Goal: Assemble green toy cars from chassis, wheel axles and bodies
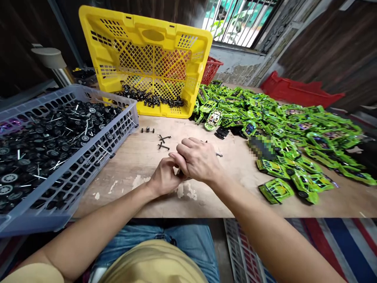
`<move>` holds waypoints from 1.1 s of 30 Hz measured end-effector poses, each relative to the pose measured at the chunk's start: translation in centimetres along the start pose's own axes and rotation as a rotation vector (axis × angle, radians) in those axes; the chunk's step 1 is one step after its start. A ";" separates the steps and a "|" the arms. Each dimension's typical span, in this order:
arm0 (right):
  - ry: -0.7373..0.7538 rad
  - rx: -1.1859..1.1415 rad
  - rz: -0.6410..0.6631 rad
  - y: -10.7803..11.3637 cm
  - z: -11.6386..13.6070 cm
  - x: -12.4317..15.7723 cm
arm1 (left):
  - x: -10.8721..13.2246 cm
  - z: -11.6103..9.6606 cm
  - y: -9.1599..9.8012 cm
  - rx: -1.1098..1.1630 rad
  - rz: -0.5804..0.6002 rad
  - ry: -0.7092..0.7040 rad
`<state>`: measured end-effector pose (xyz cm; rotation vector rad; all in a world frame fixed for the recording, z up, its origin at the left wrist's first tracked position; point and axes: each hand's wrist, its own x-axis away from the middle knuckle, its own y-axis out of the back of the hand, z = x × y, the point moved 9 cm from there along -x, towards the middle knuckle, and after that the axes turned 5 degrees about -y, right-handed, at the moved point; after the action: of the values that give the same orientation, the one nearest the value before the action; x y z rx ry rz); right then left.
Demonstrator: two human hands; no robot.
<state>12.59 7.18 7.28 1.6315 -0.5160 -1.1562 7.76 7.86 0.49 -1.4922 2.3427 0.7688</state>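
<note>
My left hand (166, 177) and my right hand (197, 159) meet over the middle of the table, fingers closed together. The right one lies over the left and covers most of what is between them; a small dark bit shows there, too hidden to name. Just beyond the hands lie small black axle-shaped parts (163, 146) and a piece with two little wheels (147, 129). Another small part (218, 154) is partly visible to the right of my right hand. Several green toy cars (275, 190) stand farther right on the wooden table (123, 169).
At left, a translucent crate (118, 135) holds many black wheels with metal axles. A yellow basket (150, 35) stands tipped on its side behind, with small black parts inside. Green car shells (241, 102) are heaped at back right, before a red bin (297, 92).
</note>
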 end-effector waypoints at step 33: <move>-0.176 -0.268 -0.092 -1.4 -1.9 0.3 | 0.0 1.6 -1.0 -0.014 0.115 -0.007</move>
<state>14.06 8.41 5.93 1.3421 -0.3812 -1.3829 8.51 8.38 -1.10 -1.3679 2.4407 0.8182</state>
